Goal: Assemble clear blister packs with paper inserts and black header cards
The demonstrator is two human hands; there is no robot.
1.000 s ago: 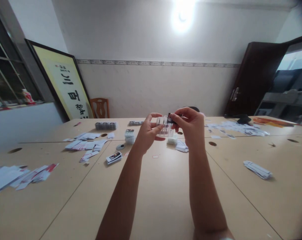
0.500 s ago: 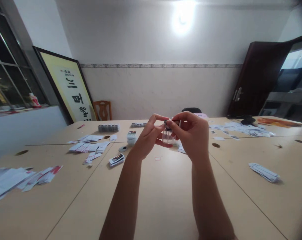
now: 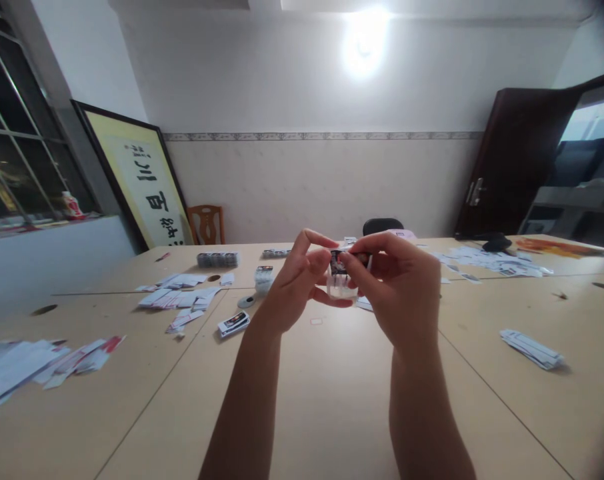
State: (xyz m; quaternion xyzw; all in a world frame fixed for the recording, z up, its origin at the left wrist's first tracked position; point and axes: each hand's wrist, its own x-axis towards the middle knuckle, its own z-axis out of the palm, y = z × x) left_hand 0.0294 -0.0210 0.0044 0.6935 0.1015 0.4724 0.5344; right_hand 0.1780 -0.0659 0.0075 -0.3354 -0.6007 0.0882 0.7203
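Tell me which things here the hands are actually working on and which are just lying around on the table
In hand:
left hand and right hand, both holding the small clear case
dark card, pinched at the case's top

Lying about:
card pack
scattered paper slips
paper stack
tape roll

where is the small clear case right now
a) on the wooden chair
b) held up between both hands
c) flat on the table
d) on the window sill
b: the left hand and right hand pinch the clear case together in the air above the table.
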